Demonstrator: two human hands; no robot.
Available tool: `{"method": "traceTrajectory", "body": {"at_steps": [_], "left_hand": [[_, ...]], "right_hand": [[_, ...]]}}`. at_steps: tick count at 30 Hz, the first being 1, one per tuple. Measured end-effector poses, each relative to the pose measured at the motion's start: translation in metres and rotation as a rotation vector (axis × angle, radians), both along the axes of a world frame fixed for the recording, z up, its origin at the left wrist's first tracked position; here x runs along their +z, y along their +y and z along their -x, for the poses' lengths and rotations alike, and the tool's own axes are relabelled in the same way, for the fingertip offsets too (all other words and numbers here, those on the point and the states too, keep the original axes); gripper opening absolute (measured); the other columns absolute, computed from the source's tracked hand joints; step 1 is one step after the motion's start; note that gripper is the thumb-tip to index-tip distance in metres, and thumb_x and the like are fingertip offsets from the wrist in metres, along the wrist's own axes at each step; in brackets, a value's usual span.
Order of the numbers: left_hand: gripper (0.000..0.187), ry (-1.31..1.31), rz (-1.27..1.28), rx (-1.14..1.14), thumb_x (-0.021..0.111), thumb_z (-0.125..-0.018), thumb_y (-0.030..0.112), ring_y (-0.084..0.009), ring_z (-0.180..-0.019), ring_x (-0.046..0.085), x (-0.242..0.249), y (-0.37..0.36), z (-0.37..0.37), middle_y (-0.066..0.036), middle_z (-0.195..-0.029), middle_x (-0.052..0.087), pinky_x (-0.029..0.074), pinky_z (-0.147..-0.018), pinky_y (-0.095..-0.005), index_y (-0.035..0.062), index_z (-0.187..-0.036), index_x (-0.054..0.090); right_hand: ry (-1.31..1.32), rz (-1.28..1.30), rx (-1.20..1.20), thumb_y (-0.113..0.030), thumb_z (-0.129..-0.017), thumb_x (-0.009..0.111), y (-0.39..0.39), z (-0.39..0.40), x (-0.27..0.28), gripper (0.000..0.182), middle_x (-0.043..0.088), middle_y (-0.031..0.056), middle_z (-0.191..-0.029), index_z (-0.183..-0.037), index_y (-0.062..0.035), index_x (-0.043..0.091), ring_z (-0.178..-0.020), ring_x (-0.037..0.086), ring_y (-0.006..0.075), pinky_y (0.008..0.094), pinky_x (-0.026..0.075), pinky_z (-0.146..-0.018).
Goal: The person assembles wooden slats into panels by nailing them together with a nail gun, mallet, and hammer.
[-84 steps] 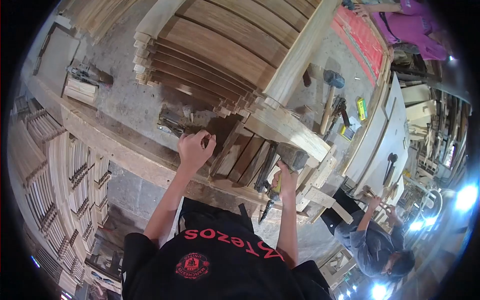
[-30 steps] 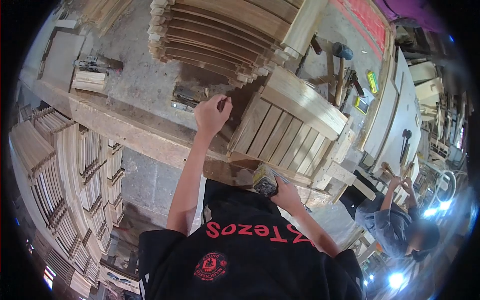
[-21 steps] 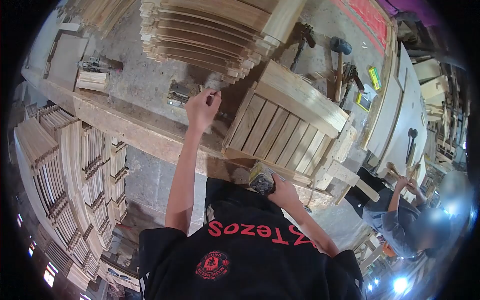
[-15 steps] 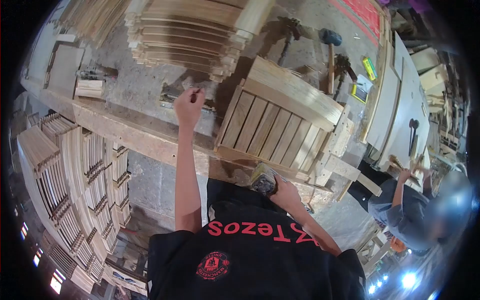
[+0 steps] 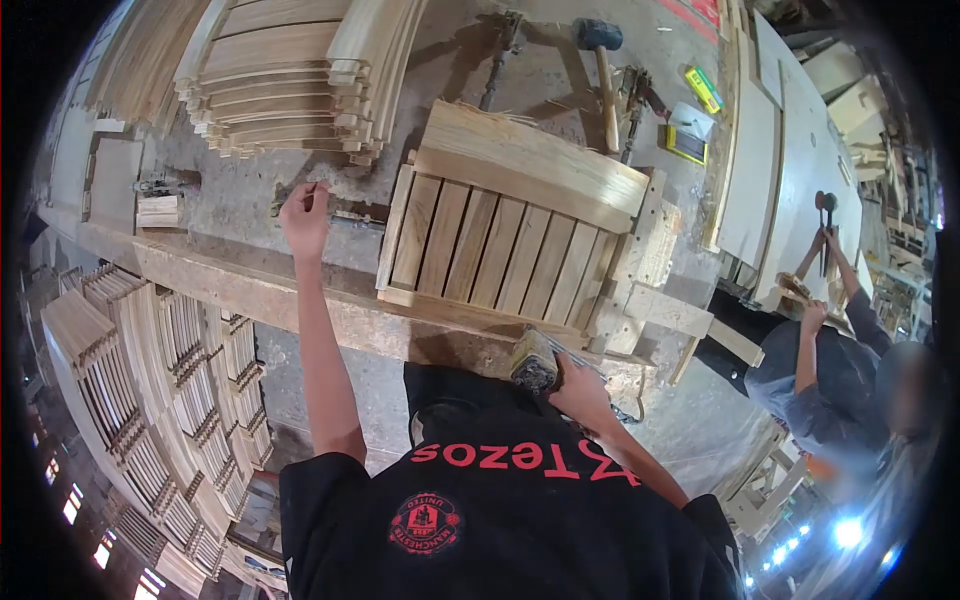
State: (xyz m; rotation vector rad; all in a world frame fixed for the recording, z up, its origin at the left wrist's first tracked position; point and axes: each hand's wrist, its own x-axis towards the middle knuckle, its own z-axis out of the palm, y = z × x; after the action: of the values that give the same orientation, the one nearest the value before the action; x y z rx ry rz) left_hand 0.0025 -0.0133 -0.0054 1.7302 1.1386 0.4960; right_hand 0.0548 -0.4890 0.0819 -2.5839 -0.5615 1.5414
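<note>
The slatted wooden panel [image 5: 523, 255] was found flat on the bench [image 5: 220, 275], with a thick board [image 5: 530, 165] lying along its far side. To the panel's left, the left hand [image 5: 305, 220] was held above the bench, apart from the right, its fingers curled together; whether anything small was pinched in them could not be told. In front of the panel, near its right end, the right hand [image 5: 582, 392] was clamped on what was judged to be a cordless drill [image 5: 535, 365], block-shaped base towards the left. The grip itself was largely hidden by the hand.

The drill was assessed as rigid, fairly heavy and weighted towards its base; a full-hand hold on the grip was considered soundest. The panel was assessed as stiff and moderately heavy, best gripped by its outer rails rather than its thin slats. Beyond the panel, a mallet [image 5: 598, 37] was noted; beyond and left, stacked slatted pieces [image 5: 270, 85].
</note>
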Motion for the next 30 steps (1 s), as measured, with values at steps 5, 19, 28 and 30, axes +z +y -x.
{"method": "traceTrajectory", "body": {"at_steps": [5, 19, 28, 30], "left_hand": [[0.018, -0.027, -0.078, -0.011, 0.065, -0.091, 0.016, -0.0025, -0.051, 0.04, -0.011, 0.003, 0.002, 0.005, -0.061, 0.052, 0.03, -0.045, -0.0238, -0.001, -0.088, 0.068], [0.021, 0.01, -0.12, 0.051, 0.061, -0.093, 0.02, -0.006, -0.048, 0.043, -0.013, 0.001, 0.003, 0.001, -0.06, 0.053, 0.034, -0.044, -0.0259, 0.0022, -0.084, 0.067], [0.027, 0.693, -0.3, -0.996, 0.063, -0.086, 0.032, -0.0284, -0.07, 0.064, 0.019, 0.034, 0.023, -0.014, -0.075, 0.066, 0.05, -0.065, -0.0402, 0.0058, -0.085, 0.069], [0.035, 1.108, -0.471, -1.372, 0.064, -0.085, 0.04, -0.0329, -0.078, 0.067, 0.055, 0.061, 0.018, -0.014, -0.08, 0.069, 0.052, -0.069, -0.0445, 0.0062, -0.086, 0.071]], "right_hand": [[0.009, 0.048, -0.077, -0.027, -0.07, 0.074, -0.019, -0.009, 0.007, 0.064, 0.067, 0.026, -0.086, -0.126, -0.0079, 0.05, -0.085, 0.064, 0.0463, 0.0532, 0.052, -0.079], [-0.099, 0.094, -0.114, -0.029, -0.072, 0.073, -0.064, -0.016, 0.01, 0.061, 0.068, 0.0248, -0.086, -0.126, -0.0088, 0.052, -0.081, 0.065, 0.0456, 0.0521, 0.054, -0.075], [-0.239, 0.016, -0.482, -0.036, -0.075, 0.071, -0.107, -0.009, 0.012, 0.056, 0.068, 0.0258, -0.084, -0.119, -0.0036, 0.057, -0.08, 0.067, 0.0436, 0.0502, 0.053, -0.069], [-0.272, -0.377, -0.84, -0.023, -0.072, 0.079, -0.117, -0.026, 0.0, 0.042, 0.07, 0.011, -0.073, -0.104, 0.0016, 0.067, -0.065, 0.068, 0.0246, 0.038, 0.051, -0.058]]}}
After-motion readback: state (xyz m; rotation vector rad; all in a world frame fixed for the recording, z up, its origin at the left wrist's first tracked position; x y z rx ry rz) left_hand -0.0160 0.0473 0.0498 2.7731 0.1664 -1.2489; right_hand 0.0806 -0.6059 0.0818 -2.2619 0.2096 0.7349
